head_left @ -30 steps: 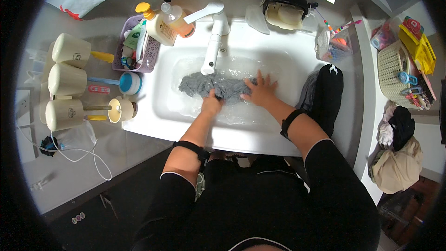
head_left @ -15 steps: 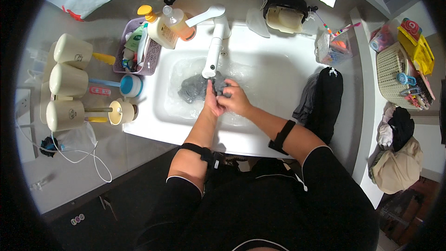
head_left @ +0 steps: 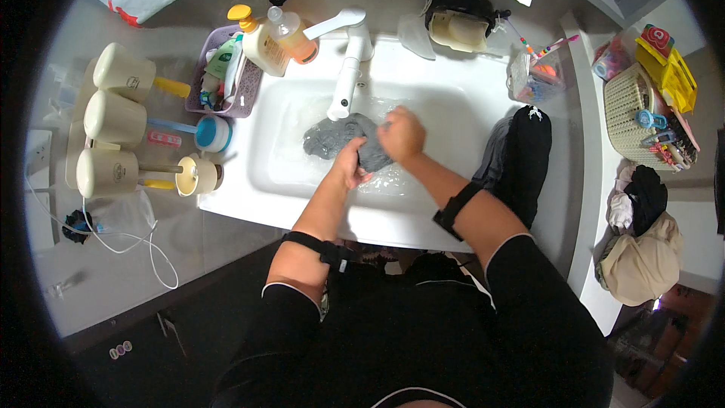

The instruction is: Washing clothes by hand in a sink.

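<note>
A wet grey cloth (head_left: pixel 330 136) lies bunched in the water of the white sink (head_left: pixel 291 215), under the spout of the white faucet (head_left: pixel 347 79). My left hand (head_left: pixel 352 165) grips the cloth from its near side, thumb on top and fingertips curled underneath. At the cloth's right end my right hand (head_left: pixel 402 134) is closed like a fist, knuckles up and slightly blurred. It seems to pinch the fabric there, though its fingertips are hidden. Black straps circle both forearms.
Dark folded garments (head_left: pixel 521 162) lie over the sink's right rim. Behind the sink stand a yellow-topped pump bottle (head_left: pixel 264 49), a clear bottle with orange liquid (head_left: pixel 291 34) and a purple basket (head_left: pixel 245 91). Cream cups (head_left: pixel 117 121) hang at left; a woven basket (head_left: pixel 627 117) sits on the right ledge.
My right hand has moved up and right, from beside my left hand, and closed. The cloth has shifted right and now stretches between both hands. The view has shifted slightly.
</note>
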Demonstrator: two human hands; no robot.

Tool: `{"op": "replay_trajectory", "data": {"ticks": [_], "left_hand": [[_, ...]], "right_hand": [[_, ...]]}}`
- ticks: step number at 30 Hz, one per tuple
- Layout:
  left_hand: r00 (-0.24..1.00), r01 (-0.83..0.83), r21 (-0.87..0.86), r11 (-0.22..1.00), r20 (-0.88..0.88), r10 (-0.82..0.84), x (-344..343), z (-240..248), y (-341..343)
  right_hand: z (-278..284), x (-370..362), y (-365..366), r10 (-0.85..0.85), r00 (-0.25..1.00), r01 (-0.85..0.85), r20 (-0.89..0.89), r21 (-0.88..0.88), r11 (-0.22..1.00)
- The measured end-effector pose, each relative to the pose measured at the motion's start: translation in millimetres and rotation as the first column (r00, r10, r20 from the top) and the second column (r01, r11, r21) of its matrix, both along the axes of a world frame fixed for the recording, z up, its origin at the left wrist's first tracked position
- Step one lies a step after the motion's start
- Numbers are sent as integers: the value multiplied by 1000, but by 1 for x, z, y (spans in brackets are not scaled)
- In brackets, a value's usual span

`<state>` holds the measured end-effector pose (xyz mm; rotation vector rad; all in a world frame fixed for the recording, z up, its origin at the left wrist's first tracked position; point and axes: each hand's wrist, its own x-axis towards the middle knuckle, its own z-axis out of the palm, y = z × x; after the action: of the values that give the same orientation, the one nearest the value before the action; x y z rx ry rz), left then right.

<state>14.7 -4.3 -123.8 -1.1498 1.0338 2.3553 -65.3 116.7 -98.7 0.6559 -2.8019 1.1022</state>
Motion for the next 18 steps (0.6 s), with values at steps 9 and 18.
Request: {"op": "replay_trajectory", "data": {"ticks": [9,18], "left_hand": [[785,619,-515,593,376,-493,26,13,-40],[983,142,-439,887,170,-72,28,-11,-17]], "right_hand": [[-2,0,28,173,945,-316,276,645,696],[-63,7,6,83,864,-149,497,94,984]]}}
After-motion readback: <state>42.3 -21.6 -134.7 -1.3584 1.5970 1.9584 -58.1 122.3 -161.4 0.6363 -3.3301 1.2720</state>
